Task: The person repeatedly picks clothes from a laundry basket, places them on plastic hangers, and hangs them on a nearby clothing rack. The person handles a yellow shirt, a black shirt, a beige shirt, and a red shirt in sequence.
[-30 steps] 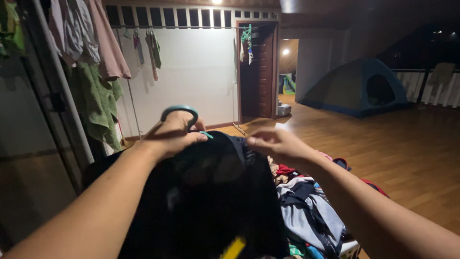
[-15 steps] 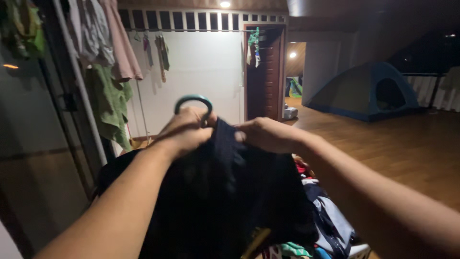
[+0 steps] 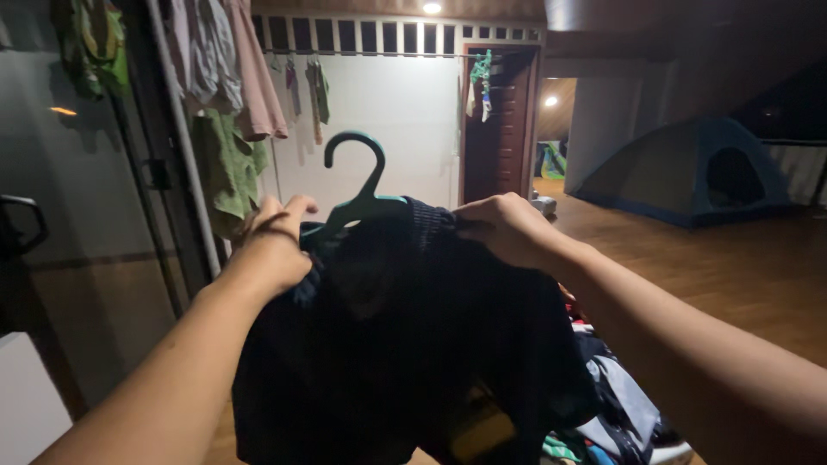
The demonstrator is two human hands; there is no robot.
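Both hands were up at chest height, and the dark garment (image 3: 405, 344) hung between them on a teal hanger (image 3: 357, 194), hook standing upright above the collar. The left hand (image 3: 274, 241) clutched the cloth at the hanger's left shoulder, fingers curled in. The right hand (image 3: 504, 228) was closed on the fabric at the right shoulder; in that dim light its fingertips were hidden, probably pinching. Below right lay a heap of clothes (image 3: 616, 413); behind, a blue tent (image 3: 689, 172).

We see open air above our hanger (image 3: 362, 194), hung clothes (image 3: 220, 95) and a metal pole (image 3: 185, 164) crowding the left, bare wooden floor (image 3: 741, 267) open to the right, laundry pile (image 3: 620, 413) below.
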